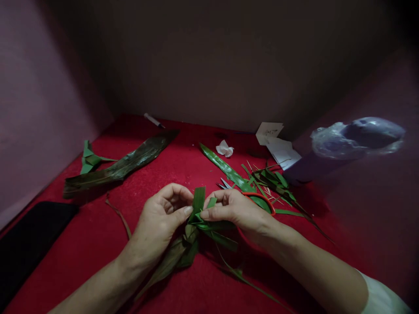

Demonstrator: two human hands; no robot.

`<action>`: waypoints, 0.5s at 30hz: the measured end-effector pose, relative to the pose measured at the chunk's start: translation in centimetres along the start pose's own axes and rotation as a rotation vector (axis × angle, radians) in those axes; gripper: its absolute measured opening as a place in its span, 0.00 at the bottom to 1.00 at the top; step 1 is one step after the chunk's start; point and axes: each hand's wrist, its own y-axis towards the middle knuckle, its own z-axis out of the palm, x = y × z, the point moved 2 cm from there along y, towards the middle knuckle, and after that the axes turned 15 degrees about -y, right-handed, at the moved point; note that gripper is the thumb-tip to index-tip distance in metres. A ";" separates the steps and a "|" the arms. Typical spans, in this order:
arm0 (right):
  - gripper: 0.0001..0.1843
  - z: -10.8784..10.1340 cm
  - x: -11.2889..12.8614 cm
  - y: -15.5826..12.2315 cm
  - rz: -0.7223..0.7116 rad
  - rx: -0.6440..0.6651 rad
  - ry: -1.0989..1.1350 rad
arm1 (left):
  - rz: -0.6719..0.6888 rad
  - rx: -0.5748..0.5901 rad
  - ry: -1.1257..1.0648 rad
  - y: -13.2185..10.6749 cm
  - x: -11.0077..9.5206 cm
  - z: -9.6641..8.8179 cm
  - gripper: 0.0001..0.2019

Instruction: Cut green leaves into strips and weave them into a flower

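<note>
Between my two hands is a bundle of folded green leaf strips (198, 200), with strips sticking up and out to the right and a browner leaf trailing toward me. My left hand (163, 209) pinches its left side between thumb and fingers. On the other side my right hand (232, 209) grips a folded strip, thumb and fingers pressed together. Just behind my right hand lie scissors with orange handles (273, 208), their blades partly showing. One long glossy green leaf (222, 165) lies beyond them.
Leaf scraps (275, 181) and thin sticks lie at the right, near a purple bin (304, 168) lined with plastic. Farther back are crumpled tissue (224, 148), white paper (281, 150) and a pen-like tube (153, 120). At left are a dark leaf (131, 163), a folded leaf piece (89, 159) and a black slab (32, 244).
</note>
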 end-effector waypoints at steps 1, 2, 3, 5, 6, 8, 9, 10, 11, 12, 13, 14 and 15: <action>0.12 0.0 0.0 0.0 -0.003 -0.002 0.004 | 0.006 -0.002 0.021 0.0 0.0 0.0 0.06; 0.12 0.0 0.0 0.0 -0.009 -0.005 0.005 | 0.009 -0.008 0.043 -0.1 0.0 0.0 0.06; 0.13 0.0 0.0 0.0 -0.015 -0.005 0.004 | 0.012 -0.002 0.059 -0.2 -0.1 0.1 0.06; 0.14 0.0 0.0 0.0 -0.025 0.000 -0.001 | 0.021 -0.007 0.090 -0.2 -0.1 0.2 0.05; 0.15 0.0 0.0 0.1 -0.028 0.006 -0.001 | 0.021 -0.001 0.101 -0.3 -0.2 0.3 0.05; 0.16 0.0 0.1 0.0 -0.035 0.013 0.002 | 0.027 0.000 0.112 -0.3 -0.3 0.4 0.05; 0.17 0.0 0.2 0.0 -0.041 0.010 -0.001 | 0.027 0.003 0.116 -0.3 -0.4 0.4 0.04; 0.18 0.0 0.3 -0.1 -0.045 0.004 -0.008 | 0.027 0.007 0.116 -0.4 -0.4 0.4 0.04; 0.18 0.0 0.4 -0.2 -0.051 -0.009 -0.019 | 0.023 0.014 0.112 -0.4 -0.4 0.4 0.04; 0.19 0.0 0.6 -0.3 -0.058 -0.025 -0.034 | 0.020 0.022 0.104 -0.4 -0.4 0.4 0.04; 0.19 0.0 0.7 -0.4 -0.065 -0.040 -0.048 | 0.017 0.027 0.093 -0.4 -0.4 0.4 0.04; 0.19 -0.1 0.8 -0.5 -0.071 -0.052 -0.061 | 0.017 0.027 0.081 -0.4 -0.4 0.4 0.05; 0.19 -0.1 0.9 -0.6 -0.076 -0.061 -0.071 | 0.022 0.020 0.071 -0.4 -0.3 0.4 0.06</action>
